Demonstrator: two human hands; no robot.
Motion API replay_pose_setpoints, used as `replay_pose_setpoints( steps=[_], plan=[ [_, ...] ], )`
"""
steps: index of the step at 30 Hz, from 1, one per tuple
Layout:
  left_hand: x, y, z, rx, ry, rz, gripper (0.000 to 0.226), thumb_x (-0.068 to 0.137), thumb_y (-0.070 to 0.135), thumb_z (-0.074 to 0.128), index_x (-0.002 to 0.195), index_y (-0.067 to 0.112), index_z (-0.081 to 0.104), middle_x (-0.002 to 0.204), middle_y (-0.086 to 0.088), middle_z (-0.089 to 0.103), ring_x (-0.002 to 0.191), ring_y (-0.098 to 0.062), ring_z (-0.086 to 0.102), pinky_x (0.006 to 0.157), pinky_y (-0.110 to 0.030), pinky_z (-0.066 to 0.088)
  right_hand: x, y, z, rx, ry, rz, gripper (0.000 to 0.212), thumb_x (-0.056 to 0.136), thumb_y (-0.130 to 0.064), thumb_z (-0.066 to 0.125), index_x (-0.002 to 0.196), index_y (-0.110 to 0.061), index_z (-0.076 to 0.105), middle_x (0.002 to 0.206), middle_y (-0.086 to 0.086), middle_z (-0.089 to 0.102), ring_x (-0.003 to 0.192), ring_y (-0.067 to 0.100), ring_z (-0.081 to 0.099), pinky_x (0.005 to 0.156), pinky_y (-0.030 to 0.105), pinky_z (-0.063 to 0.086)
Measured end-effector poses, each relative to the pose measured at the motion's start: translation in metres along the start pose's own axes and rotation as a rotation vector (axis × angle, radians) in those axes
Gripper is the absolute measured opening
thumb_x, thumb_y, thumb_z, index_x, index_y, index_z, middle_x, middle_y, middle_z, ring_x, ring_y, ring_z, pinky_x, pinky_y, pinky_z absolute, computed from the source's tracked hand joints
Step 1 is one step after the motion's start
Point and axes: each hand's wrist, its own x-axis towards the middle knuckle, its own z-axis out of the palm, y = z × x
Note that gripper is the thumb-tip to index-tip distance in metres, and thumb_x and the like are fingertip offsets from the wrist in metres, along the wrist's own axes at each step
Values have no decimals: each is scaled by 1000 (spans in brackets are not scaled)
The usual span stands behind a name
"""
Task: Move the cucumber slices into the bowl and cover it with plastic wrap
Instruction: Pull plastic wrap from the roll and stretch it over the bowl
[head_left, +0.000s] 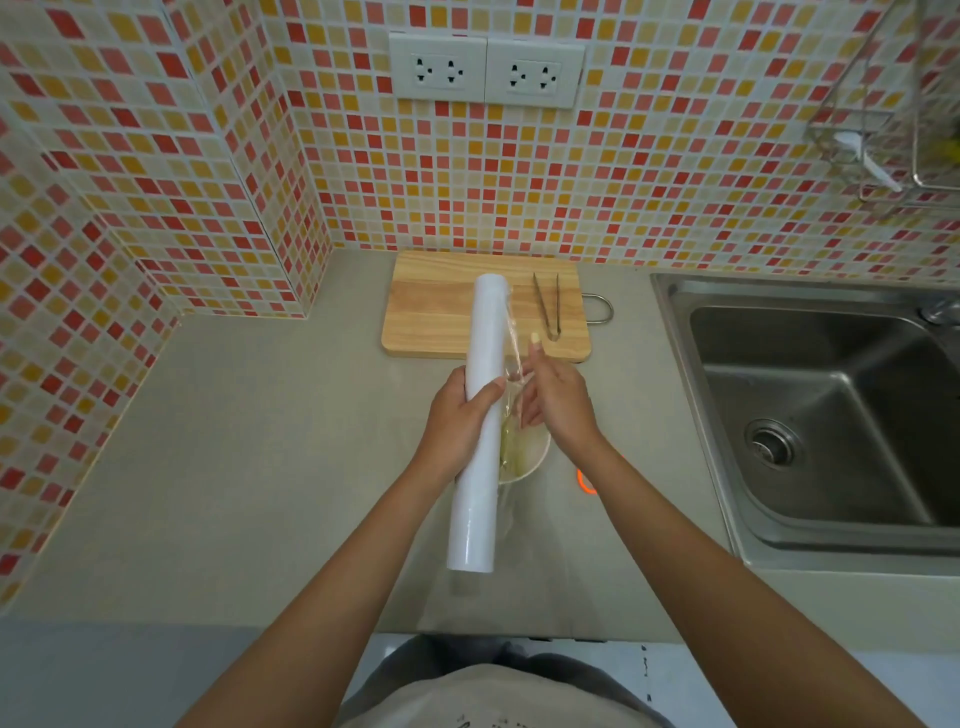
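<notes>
White and smooth, a long roll of plastic wrap (480, 415) is held lengthwise above a grey counter (249, 467), the left hand (457, 421) wrapped around its middle with the fingers closed on the tube. The right hand (558, 405) reaches in from the other side, its fingers pinching the loose edge of the clear film (511, 374) beside the roll, one finger extended toward the wall. Both bare forearms stretch forward from the bottom of the view.

Beneath the hands sits a pale round bowl (535, 462), largely hidden by the roll and the right wrist; yellowish-green contents show through the film, too blurred to identify as cucumber slices with certainty. Behind it lies a rectangular wooden cutting board (436, 312) with a metal loop handle, and slim metal tongs (548, 306) rest on it. A stainless steel sink (810, 405) is set into the counter at right. An orange shape (586, 480) near the right forearm is mostly covered and cannot be made out.
</notes>
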Motion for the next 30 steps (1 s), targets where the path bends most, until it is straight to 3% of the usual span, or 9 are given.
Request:
replay_pose_setpoints(
  steps=[3,6,10,13,17,20,24,27,30],
  plan=[
    [-4,-1,5,5,-14,1,31,92,36,57,118,17,56,105,0,66,91,-15,65,77,-29,52,23,-16,0,-45,77,8,48,93,-57,40,85,-13,59,58,4,60,41,19,57,41,21,44],
    [-7,-1,9,15,-30,7,28,92,35,57,116,21,56,103,4,65,90,-12,64,77,-28,51,44,-34,-1,-157,84,-38,32,95,-48,39,95,-18,49,72,2,58,50,18,57,45,25,44],
    [-9,0,10,31,-44,20,24,92,34,58,112,21,56,98,7,64,86,-9,62,72,-26,48,57,-44,-3,-264,35,-108,18,97,-32,37,85,-19,40,71,-2,51,57,17,50,50,28,43],
    [-11,-2,8,43,-45,21,19,91,35,59,104,22,58,96,4,64,84,-11,62,72,-26,49,60,-42,-4,-299,51,-139,23,98,-15,34,75,-16,37,66,0,45,59,19,44,54,30,39],
    [-12,-4,4,37,-49,16,4,89,36,62,90,33,60,95,3,67,85,-14,64,76,-30,51,59,-41,-6,-135,130,-37,29,98,-12,34,71,-23,40,64,5,50,57,23,49,58,37,47],
    [-12,-5,4,55,-55,31,6,86,39,62,89,35,60,93,4,67,83,-13,64,76,-31,51,54,-34,-6,-92,140,13,28,96,-11,34,71,-19,39,63,4,46,57,21,46,62,39,48],
    [-14,-7,4,88,-59,53,4,86,38,62,87,40,59,90,13,66,79,-2,63,72,-25,49,50,-35,-8,-132,212,-60,30,97,-9,29,71,-21,35,62,10,46,46,22,44,41,26,39],
    [-14,-10,1,86,-16,38,3,88,37,61,88,36,59,92,8,66,82,-11,64,70,-25,50,51,-40,-12,-107,243,-24,23,95,-10,25,77,-18,37,67,14,48,47,25,44,43,29,40],
    [-12,-8,0,83,-6,35,10,89,37,61,93,28,60,90,6,65,80,-12,62,67,-24,48,50,-40,-16,-2,246,106,18,99,-14,24,97,-9,41,62,14,53,38,28,52,37,23,44]
  ],
)
